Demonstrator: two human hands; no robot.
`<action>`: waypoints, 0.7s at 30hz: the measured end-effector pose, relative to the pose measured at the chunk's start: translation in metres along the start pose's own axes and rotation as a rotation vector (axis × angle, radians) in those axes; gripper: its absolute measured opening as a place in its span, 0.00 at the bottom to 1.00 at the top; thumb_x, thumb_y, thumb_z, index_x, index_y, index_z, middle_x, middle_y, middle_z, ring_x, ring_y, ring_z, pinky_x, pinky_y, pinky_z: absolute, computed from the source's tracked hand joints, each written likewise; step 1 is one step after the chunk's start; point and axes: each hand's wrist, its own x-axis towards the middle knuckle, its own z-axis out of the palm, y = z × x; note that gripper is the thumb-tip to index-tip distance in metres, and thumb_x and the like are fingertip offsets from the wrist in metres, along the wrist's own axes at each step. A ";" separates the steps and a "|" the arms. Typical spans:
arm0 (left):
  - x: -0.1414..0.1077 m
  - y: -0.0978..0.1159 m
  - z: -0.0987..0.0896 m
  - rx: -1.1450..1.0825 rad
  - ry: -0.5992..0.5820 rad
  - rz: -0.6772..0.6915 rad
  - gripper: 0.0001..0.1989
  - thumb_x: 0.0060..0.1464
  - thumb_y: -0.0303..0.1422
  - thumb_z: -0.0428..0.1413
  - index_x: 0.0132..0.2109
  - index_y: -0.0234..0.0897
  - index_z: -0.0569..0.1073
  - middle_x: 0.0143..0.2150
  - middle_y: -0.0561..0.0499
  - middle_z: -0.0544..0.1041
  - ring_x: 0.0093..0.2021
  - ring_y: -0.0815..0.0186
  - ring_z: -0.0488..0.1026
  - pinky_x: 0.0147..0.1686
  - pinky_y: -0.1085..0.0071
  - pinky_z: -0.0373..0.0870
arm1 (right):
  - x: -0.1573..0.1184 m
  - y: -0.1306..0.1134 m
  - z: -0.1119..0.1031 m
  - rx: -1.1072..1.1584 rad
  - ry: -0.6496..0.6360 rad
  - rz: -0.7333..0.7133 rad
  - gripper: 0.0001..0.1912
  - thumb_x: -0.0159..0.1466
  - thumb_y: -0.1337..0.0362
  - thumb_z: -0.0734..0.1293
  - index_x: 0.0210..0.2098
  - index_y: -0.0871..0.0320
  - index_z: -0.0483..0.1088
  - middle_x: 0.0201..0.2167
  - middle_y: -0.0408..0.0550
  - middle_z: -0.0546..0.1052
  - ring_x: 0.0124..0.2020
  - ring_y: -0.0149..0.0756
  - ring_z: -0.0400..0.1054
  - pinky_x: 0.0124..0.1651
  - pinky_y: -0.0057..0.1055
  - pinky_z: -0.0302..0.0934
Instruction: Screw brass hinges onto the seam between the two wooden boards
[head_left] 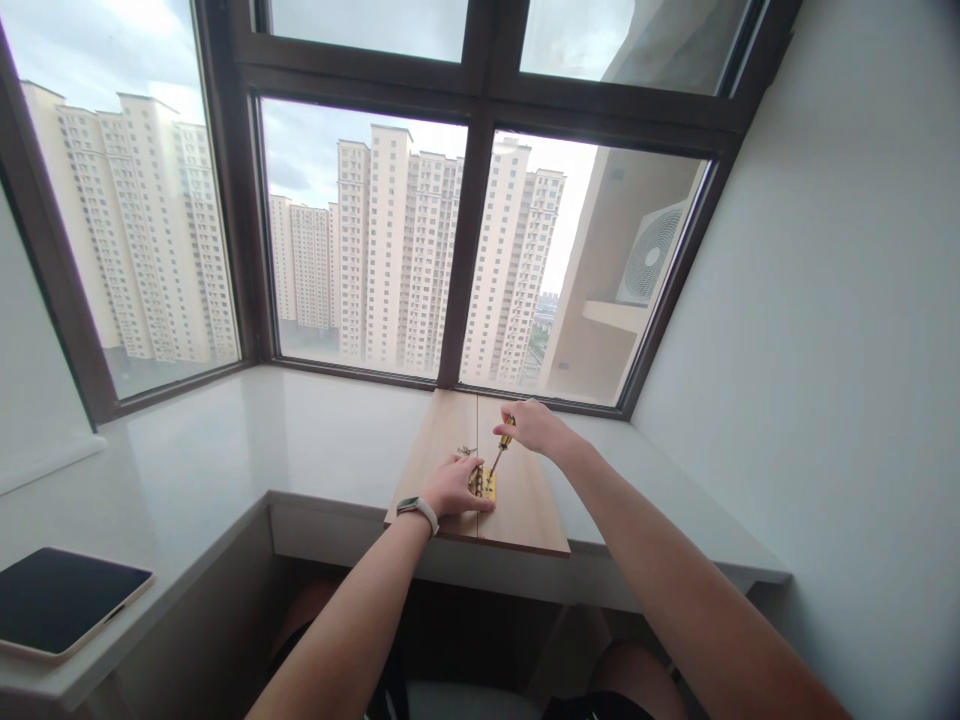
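Observation:
My left hand (pixel 456 488), with a watch on its wrist, grips a small yellow block (pixel 489 487) from its left side and presses it on the wooden board (pixel 517 525). A screwdriver (pixel 507 432) with a yellow and black handle is held by my right hand (pixel 531 424). Its shaft slants down and left, and the tip meets the top of the yellow block. Just beyond my left fingers lie small metal pieces (pixel 466 451), too small to tell apart.
The board rests on a white ledge (pixel 330 440) below large windows with dark frames (pixel 451 300). A dark-screened tablet (pixel 67 600) lies at the far left. A white wall (pixel 810 330) rises on the right.

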 end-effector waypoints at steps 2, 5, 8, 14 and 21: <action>0.000 0.000 0.000 0.000 -0.002 -0.003 0.49 0.40 0.58 0.67 0.66 0.45 0.66 0.63 0.45 0.72 0.65 0.45 0.62 0.64 0.55 0.61 | 0.000 0.000 0.001 -0.006 0.003 -0.031 0.16 0.50 0.68 0.80 0.18 0.53 0.69 0.18 0.41 0.70 0.24 0.33 0.60 0.29 0.29 0.48; 0.000 0.001 -0.001 0.001 -0.005 -0.004 0.49 0.40 0.58 0.67 0.66 0.45 0.66 0.63 0.44 0.72 0.65 0.45 0.62 0.64 0.55 0.62 | -0.002 -0.004 0.000 -0.012 -0.024 -0.038 0.12 0.52 0.73 0.77 0.23 0.54 0.72 0.23 0.42 0.75 0.27 0.34 0.64 0.31 0.29 0.51; -0.001 0.002 -0.001 0.009 -0.005 -0.006 0.49 0.40 0.58 0.67 0.66 0.44 0.66 0.62 0.44 0.72 0.65 0.44 0.62 0.64 0.55 0.62 | -0.003 -0.010 -0.003 -0.090 -0.144 0.045 0.08 0.58 0.74 0.72 0.30 0.55 0.74 0.30 0.44 0.78 0.32 0.34 0.68 0.33 0.27 0.54; -0.001 0.003 -0.002 0.005 -0.006 -0.010 0.49 0.40 0.58 0.67 0.66 0.44 0.66 0.62 0.45 0.72 0.65 0.45 0.62 0.64 0.56 0.62 | -0.001 -0.025 -0.010 -0.299 -0.285 0.090 0.03 0.66 0.64 0.69 0.37 0.56 0.74 0.36 0.48 0.79 0.38 0.36 0.71 0.37 0.27 0.55; -0.001 0.003 -0.001 0.000 -0.006 -0.013 0.49 0.40 0.59 0.67 0.67 0.44 0.66 0.63 0.45 0.72 0.66 0.45 0.62 0.65 0.56 0.61 | -0.001 -0.030 -0.013 -0.367 -0.258 0.096 0.11 0.67 0.57 0.70 0.31 0.57 0.75 0.33 0.50 0.80 0.38 0.37 0.72 0.39 0.28 0.56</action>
